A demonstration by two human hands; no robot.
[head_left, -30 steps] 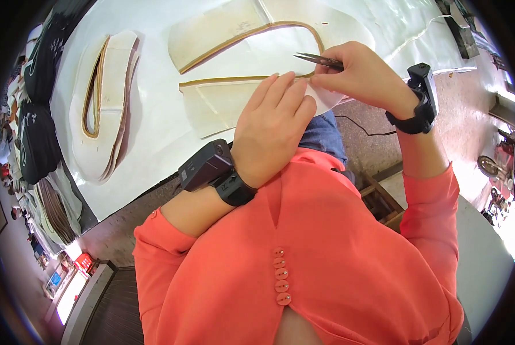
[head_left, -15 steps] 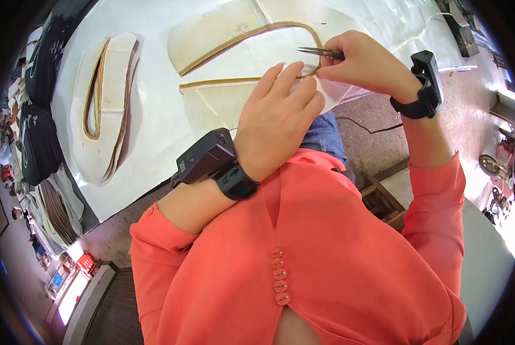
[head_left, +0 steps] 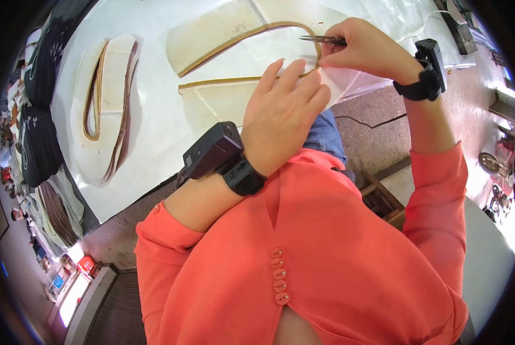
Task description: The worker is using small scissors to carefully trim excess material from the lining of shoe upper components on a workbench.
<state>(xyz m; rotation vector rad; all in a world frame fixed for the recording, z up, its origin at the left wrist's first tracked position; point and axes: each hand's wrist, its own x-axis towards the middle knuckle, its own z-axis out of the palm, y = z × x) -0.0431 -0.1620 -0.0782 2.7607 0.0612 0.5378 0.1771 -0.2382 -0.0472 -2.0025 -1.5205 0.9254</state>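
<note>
My right hand (head_left: 364, 49) grips small metal snips (head_left: 321, 39), their tips pointing left over a cream fabric piece with a tan curved band (head_left: 252, 34). My left hand (head_left: 283, 115) lies flat with fingers together, pressing the edge of that white fabric (head_left: 341, 83) at the table's near edge. Both wrists wear black strapped devices. The cloth under my left palm is hidden.
A white table (head_left: 148, 132) carries another stack of cream pieces with tan bands (head_left: 105, 109) at the left. Dark garments (head_left: 36, 138) lie along the far left edge. A speckled floor (head_left: 372, 115) and a wooden crate (head_left: 381, 201) sit below the table.
My right hand with the snips has moved up and away along the curved band. My left hand has slid forward after it, staying flat on the fabric.
</note>
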